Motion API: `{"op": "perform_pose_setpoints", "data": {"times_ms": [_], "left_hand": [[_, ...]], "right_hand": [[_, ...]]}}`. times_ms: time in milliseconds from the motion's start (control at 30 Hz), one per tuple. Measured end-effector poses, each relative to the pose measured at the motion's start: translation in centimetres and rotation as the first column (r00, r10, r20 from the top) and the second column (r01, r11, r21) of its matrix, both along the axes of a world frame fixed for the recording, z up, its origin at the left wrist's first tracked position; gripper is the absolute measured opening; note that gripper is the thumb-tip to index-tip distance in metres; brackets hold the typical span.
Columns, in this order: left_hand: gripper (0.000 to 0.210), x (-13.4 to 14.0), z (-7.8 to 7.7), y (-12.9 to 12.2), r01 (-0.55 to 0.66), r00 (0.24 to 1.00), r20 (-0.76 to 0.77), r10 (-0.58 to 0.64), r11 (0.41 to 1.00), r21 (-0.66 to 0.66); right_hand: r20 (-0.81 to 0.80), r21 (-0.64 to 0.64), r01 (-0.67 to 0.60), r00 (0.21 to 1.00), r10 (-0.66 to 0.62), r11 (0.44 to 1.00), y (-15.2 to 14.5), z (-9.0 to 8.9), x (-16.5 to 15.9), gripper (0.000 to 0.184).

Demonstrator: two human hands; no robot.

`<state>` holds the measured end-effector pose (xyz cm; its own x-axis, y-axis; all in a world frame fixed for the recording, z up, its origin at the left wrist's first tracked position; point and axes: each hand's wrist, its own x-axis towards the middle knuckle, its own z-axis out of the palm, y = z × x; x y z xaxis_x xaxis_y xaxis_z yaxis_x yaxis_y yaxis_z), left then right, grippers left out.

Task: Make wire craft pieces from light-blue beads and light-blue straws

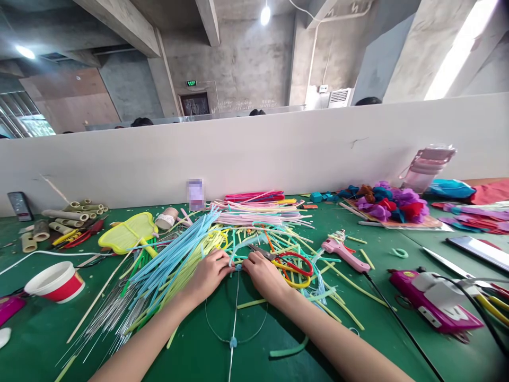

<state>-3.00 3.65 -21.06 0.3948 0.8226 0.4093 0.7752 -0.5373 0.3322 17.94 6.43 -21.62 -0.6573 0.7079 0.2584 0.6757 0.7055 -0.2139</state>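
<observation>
On my feed, the wire frame [235,313] lies over the green table [207,361], a white rod with a thin round loop, and I take every place from it. At its far end I have the left hand [210,270] and the right hand [262,271] meeting from either side. My left thumb and forefinger are nearly closed, pinching the upper blue piece [238,267] at its left edge. My right fingers are bent inward with hardly any gap, gripping the right edge of that same piece; how hard they press, I cannot tell. A pale blue strip [247,242] arches just beyond the wire frame's far end, and I can't make out whether my left fingertips touch it. The lower blue piece [233,343] sits on the rod at the loop's near side, apart from both hands. Right of the wire frame, just past my right hand, I see scissors [274,257] with red and yellow handles, then a pink glue gun [345,255]. Left of the frame lie blue stems [181,246], and well left stands a paper cup [58,281].
</observation>
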Motion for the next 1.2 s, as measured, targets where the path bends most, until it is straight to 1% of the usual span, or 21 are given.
{"op": "perform_pose_setpoints", "data": {"times_ms": [133,233,300,400,500,600,733,833,933,1067,1200], "left_hand": [[0.014,0.5,0.1,0.0,0.045,0.999,0.029,-0.044,0.999,-0.026],[0.02,0.6,0.0,0.2,0.061,0.997,0.051,-0.059,0.997,-0.05],[0.022,0.5,-0.3,0.3,0.052,0.997,0.067,-0.048,0.997,-0.058],[0.025,0.5,-0.5,0.4,0.041,0.995,0.094,-0.035,0.997,-0.064],[0.024,0.5,-0.5,0.4,0.044,0.992,0.119,-0.035,0.996,-0.072],[0.02,0.4,-0.3,0.5,0.057,0.99,0.137,-0.044,0.994,-0.089],[0.015,-0.3,0.0,0.6,0.067,0.986,0.158,-0.049,0.991,-0.113],[0.017,-0.9,0.3,0.8,0.048,0.984,0.174,-0.028,0.993,-0.111],[0.01,-1.2,0.3,0.9,0.047,0.983,0.18,-0.028,0.994,-0.103],[0.013,-0.8,0.2,0.9,0.068,0.983,0.175,-0.051,0.994,-0.091],[0.015,-0.4,0.5,0.5,0.07,0.985,0.165,-0.055,0.994,-0.086]], "right_hand": [[-0.012,-0.016,-0.01,1.0,0.01,1.0,-0.2,0.3,-0.1,0.022],[-0.078,-0.05,0.009,0.997,-0.013,0.999,-0.1,0.3,-0.2,0.025],[-0.144,-0.089,0.022,0.989,-0.035,0.996,0.0,0.3,-0.2,0.024],[-0.252,-0.17,0.031,0.965,-0.074,0.985,0.1,0.5,-0.3,0.018],[-0.341,-0.258,0.035,0.932,-0.125,0.965,0.1,0.7,-0.4,0.022],[-0.4,-0.329,0.048,0.898,-0.185,0.943,0.1,0.7,-0.5,0.018],[-0.442,-0.38,0.072,0.862,-0.249,0.922,0.4,0.4,-0.4,0.013],[-0.455,-0.392,0.073,0.851,-0.262,0.917,0.7,0.1,-0.3,0.011],[-0.466,-0.381,0.056,0.85,-0.244,0.923,0.7,-0.1,-0.3,0.012],[-0.464,-0.332,0.033,0.865,-0.194,0.943,0.4,-0.3,-0.3,0.017],[-0.451,-0.268,-0.006,0.884,-0.121,0.963,0.2,-0.4,-0.5,0.021]]}}
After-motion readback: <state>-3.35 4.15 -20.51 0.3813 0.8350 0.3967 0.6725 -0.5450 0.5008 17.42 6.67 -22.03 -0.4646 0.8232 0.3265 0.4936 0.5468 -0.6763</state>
